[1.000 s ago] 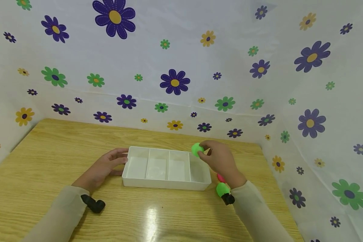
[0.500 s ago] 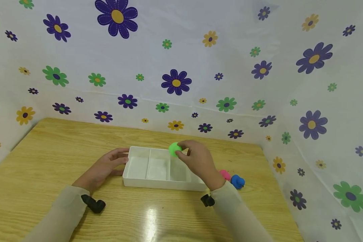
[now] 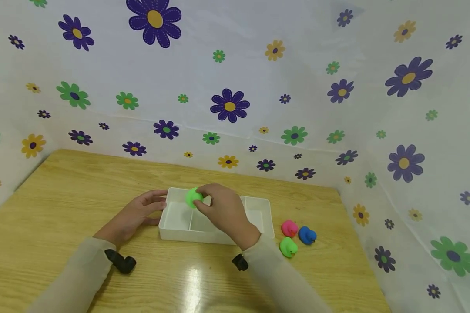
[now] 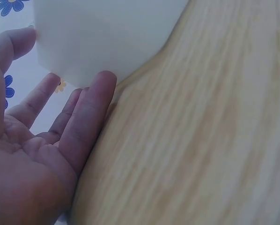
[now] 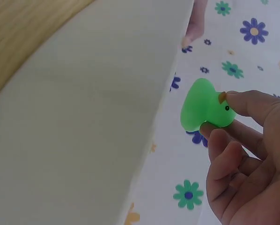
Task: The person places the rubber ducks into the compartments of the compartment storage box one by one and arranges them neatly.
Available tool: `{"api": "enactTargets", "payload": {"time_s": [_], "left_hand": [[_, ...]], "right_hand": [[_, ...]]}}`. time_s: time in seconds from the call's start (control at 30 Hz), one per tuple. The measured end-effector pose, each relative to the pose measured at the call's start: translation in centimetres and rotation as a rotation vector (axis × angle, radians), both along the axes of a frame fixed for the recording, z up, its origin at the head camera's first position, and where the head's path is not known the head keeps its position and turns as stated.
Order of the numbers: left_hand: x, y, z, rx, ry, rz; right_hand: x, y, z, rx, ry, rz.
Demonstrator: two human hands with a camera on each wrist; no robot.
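In the right wrist view, my right hand pinches a green rubber duck by its head, between thumb and fingers. The head view has this duck over the left part of a white divided tray, above its rim. My right hand there covers some of the middle compartments. At the tray's left end, my left hand rests its fingertips against the outer wall. The left wrist view shows those fingers fairly straight, touching the wall rather than curling round it.
Right of the tray, a pink duck, a blue duck and another green duck sit close together on the wooden table. A flowered white cloth hangs behind and at both sides.
My right hand has carried the green duck leftward, from above the tray's right end to its left part. The ducks on the table have come into full view. My left hand stays put.
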State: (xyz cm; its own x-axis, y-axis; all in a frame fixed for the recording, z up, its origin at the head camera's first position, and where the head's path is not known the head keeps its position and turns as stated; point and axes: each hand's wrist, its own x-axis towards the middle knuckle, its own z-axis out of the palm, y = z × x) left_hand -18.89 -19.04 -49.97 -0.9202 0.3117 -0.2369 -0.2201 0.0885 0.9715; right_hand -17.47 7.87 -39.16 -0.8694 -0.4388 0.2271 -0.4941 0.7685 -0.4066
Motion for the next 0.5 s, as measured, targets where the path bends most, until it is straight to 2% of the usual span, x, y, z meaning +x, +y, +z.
{"api": "enactTargets", "payload": {"time_s": [0.27,0.5], "left_hand": [[0.1,-0.2,-0.1,0.014,0.016,-0.010],[0.0,-0.1,0.0,0.026,0.030,-0.015]], "right_hand": [[0.4,-2.8,-0.9,0.063,-0.025,0.023],[-0.5,-4.5,-2.9,0.202,-0.024,0.003]]}}
